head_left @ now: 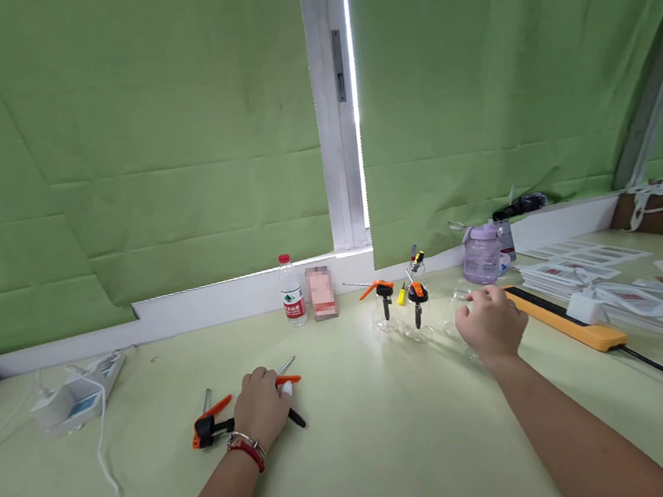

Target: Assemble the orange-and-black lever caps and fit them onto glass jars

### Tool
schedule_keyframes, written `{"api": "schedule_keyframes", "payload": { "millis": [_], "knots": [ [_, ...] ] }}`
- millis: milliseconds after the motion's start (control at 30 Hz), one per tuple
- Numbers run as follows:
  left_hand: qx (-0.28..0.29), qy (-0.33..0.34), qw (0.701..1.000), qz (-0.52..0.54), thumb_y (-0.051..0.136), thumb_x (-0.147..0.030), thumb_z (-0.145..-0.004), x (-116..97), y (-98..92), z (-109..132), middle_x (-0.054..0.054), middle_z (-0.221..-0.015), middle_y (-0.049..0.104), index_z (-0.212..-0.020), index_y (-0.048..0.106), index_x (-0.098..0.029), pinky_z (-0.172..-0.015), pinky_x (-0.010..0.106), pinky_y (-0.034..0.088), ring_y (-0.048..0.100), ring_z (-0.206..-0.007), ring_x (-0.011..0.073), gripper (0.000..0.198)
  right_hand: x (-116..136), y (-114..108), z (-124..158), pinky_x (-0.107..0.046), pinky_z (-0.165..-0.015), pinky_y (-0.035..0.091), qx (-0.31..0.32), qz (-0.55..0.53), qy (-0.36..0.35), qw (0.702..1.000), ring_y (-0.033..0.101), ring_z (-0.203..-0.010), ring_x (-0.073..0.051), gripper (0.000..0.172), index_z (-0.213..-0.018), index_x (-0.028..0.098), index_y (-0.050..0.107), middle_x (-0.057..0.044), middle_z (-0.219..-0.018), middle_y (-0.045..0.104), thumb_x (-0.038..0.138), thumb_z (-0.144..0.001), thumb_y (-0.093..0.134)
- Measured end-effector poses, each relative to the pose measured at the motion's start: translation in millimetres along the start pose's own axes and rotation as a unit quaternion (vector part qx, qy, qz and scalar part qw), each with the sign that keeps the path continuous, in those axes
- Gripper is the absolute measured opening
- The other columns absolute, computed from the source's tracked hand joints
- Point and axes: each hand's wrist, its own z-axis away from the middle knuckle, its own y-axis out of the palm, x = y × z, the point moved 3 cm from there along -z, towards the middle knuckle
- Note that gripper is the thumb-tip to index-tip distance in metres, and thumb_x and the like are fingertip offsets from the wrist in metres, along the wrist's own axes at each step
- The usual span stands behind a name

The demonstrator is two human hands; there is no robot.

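Observation:
My left hand [262, 404] rests on the pale green table [360, 452], fingers curled over a cluster of orange-and-black screwdrivers [211, 422] lying flat. A red band circles that wrist. My right hand [492, 323] is curled around a clear glass [460, 298] standing on the table, which it mostly hides. To the left of that hand stand two clear glasses [403, 322] holding upright orange, yellow and black small tools.
A water bottle [292, 291] and a small box [321, 293] stand by the wall. A purple jug [481, 254], an orange power strip [572, 317] and stacked white packets [585, 267] lie at right. A white power strip [79, 397] with cable is at left.

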Motion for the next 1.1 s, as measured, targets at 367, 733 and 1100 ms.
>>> {"api": "schedule_keyframes", "payload": {
  "millis": [367, 733, 1100],
  "knots": [
    [0.064, 0.054, 0.989, 0.119, 0.043, -0.046, -0.080, -24, 5.9, 15, 0.009, -0.108, 0.056, -0.095, 0.058, -0.020, -0.064, 0.029, 0.043, 0.059, -0.082, 0.0205, 0.034, 84, -16, 56, -0.036, -0.086, 0.041, 0.127, -0.208, -0.186, 0.952, 0.049, -0.104, -0.026, 0.034, -0.114, 0.018, 0.048, -0.011, -0.113, 0.053, 0.024, -0.081, 0.046],
    [0.099, 0.116, 0.975, 0.162, 0.055, -0.032, -0.071, -24, 11.6, 18, 0.007, -0.115, 0.055, -0.111, 0.051, -0.023, -0.068, 0.029, 0.043, 0.060, -0.085, 0.0206, 0.042, 107, -7, 99, -0.043, -0.100, 0.036, 0.254, -0.385, -0.189, 0.867, 0.039, -0.124, -0.027, 0.086, -0.142, 0.023, 0.001, -0.012, -0.136, 0.038, 0.031, -0.077, 0.057],
    [0.106, 0.132, 0.950, 0.262, 0.062, -0.028, -0.063, -11, 23.2, 9, 0.009, -0.132, 0.045, -0.116, 0.051, -0.020, -0.098, 0.033, 0.040, 0.048, -0.118, 0.0245, 0.055, 99, 14, 102, -0.041, -0.096, 0.037, 0.442, -0.374, -0.106, 0.808, 0.046, -0.115, -0.028, 0.081, -0.134, 0.023, 0.030, -0.009, -0.123, 0.049, 0.050, -0.066, 0.066]
  ]
}}
